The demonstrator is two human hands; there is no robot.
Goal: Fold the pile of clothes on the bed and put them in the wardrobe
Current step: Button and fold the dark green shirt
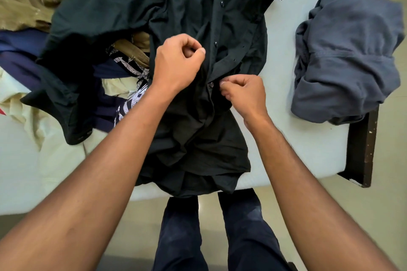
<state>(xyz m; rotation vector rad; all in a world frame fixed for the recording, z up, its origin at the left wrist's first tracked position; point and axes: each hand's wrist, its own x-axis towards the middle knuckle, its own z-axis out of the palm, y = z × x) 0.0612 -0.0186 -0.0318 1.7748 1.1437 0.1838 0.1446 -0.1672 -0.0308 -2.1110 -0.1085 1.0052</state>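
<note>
A black button-up shirt (193,127) lies spread along the white bed (308,138), its hem hanging over the near edge. My left hand (176,61) is curled above the shirt's left front panel, its fingers closed; whether it holds cloth is unclear. My right hand (242,92) pinches the shirt's placket edge beside a button (211,84). To the left lies the pile of clothes (123,77): olive, navy, cream and a black-and-white patterned piece, partly under the shirt.
A crumpled grey garment (345,57) sits at the bed's right side, near the dark wooden bed frame (361,138). My legs in dark trousers (220,233) stand on the pale floor against the bed's near edge.
</note>
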